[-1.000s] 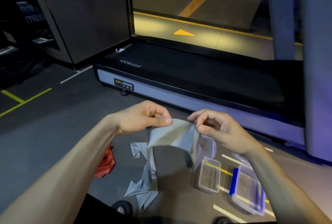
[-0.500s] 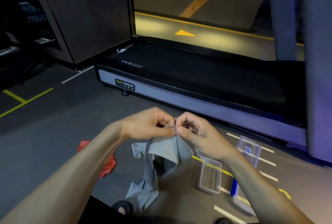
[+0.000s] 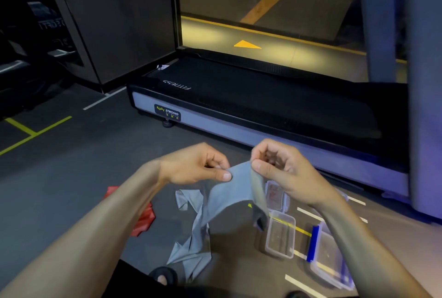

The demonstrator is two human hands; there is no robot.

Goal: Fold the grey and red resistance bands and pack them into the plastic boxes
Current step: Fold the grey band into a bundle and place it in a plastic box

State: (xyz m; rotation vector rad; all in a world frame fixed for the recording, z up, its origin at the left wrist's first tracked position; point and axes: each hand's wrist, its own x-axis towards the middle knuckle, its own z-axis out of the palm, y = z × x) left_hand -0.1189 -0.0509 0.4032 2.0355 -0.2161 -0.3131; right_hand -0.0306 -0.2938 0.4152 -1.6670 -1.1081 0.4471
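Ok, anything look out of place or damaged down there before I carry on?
Nothing looks damaged. The grey band is pinched by the left hand and right hand, its tail crumpled on the floor. The red band lies bunched, unfolded. The open box holds nothing.

Half a second ago our left hand and right hand met, pinching the grey band together. Now we have drawn them slightly apart again, and the band's top edge spans the small gap between our pinching fingers.
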